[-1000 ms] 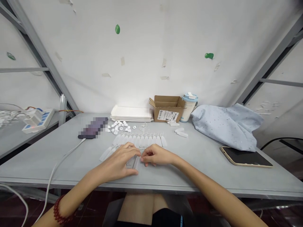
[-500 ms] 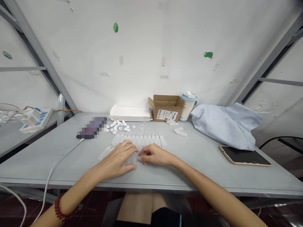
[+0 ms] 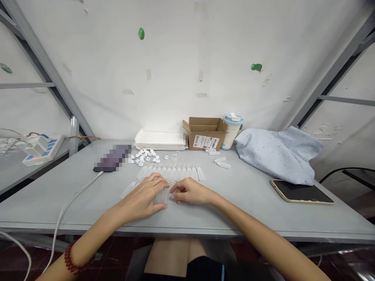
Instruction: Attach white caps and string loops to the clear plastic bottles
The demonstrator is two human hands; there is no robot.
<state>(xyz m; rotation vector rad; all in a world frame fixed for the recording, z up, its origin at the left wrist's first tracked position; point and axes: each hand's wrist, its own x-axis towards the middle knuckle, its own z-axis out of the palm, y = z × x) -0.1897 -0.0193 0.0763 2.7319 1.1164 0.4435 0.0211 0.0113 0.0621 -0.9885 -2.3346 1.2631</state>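
One translucent plastic tag [image 3: 161, 198] (light, stiffish, best held by its edges) sits at lower centre — left hand [image 3: 140, 199] closed narrowly over it, right hand [image 3: 189, 191] at its edge, grip unclear.

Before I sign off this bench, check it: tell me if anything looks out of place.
One narrow translucent plastic tag lies slanted beside the left hand, out of line with the neat row of matching tags.

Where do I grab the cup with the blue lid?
Wrap your hand around the middle of the cup, coming from the front. It stands upright and round, and the cardboard box and crumpled blue cloth sit close on either side.
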